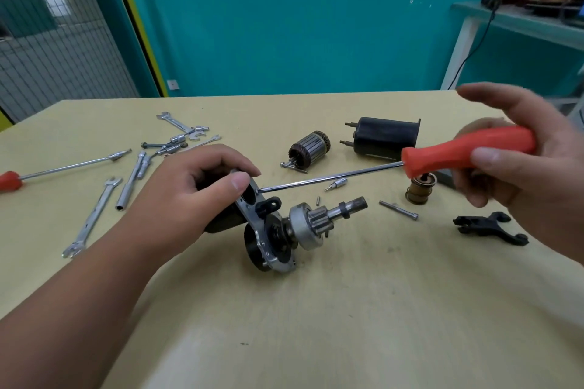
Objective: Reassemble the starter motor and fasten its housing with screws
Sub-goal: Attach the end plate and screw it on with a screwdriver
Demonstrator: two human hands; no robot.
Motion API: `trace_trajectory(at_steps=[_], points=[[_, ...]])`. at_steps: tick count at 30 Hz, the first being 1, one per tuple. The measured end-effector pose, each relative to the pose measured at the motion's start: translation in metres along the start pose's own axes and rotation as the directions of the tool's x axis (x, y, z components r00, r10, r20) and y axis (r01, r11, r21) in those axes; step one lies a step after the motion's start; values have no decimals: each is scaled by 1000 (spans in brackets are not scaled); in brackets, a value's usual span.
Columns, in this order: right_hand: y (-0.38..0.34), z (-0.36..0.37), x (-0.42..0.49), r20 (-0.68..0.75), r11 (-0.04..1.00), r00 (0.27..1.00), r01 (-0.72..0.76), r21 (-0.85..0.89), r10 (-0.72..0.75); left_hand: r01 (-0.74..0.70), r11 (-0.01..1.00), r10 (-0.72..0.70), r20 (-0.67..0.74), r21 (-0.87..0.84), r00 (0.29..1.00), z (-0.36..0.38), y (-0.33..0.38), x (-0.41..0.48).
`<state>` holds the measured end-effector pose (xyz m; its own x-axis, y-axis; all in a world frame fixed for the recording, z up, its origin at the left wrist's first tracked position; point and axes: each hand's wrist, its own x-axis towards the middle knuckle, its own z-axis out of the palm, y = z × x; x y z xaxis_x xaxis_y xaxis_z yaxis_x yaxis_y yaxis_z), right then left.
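My left hand point(202, 186) grips the black solenoid end of the starter assembly point(275, 237), which lies on the table with its pinion gear and shaft point(335, 211) pointing right. My right hand point(531, 161) holds the red handle of a long screwdriver point(467, 148); its index finger is stretched out. The screwdriver's steel shaft point(331, 177) runs left, and its tip meets the silver flange right beside my left thumb. Behind lie the copper-wound armature point(309, 148) and the black motor housing point(387, 139).
Wrenches point(94, 215), sockets and a second red screwdriver point(9, 180) are scattered at the left. A loose bolt point(398, 210), a small bit point(337, 183), a brass-coloured spool point(420, 191) and a black fork lever point(489, 227) lie at the right. A shelf point(518, 19) stands at the back right.
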<state>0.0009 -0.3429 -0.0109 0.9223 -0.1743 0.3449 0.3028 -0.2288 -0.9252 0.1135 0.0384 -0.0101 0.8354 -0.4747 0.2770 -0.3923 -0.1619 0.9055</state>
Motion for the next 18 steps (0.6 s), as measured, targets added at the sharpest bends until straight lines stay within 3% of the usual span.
trace_trajectory(at_steps=[5,10,18], points=[[2,-4,-1,-41,993,998,-48,-107,44,-3,1000,3,5,-29,1000,2,1,-1],[-9,0,-3,6,996,999,47,-76,-47,-5,999,5,10,-37,1000,0,-2,1],[-10,4,-7,-72,985,991,103,-140,-114,-11,1000,11,0,29,1000,-2,-5,2]])
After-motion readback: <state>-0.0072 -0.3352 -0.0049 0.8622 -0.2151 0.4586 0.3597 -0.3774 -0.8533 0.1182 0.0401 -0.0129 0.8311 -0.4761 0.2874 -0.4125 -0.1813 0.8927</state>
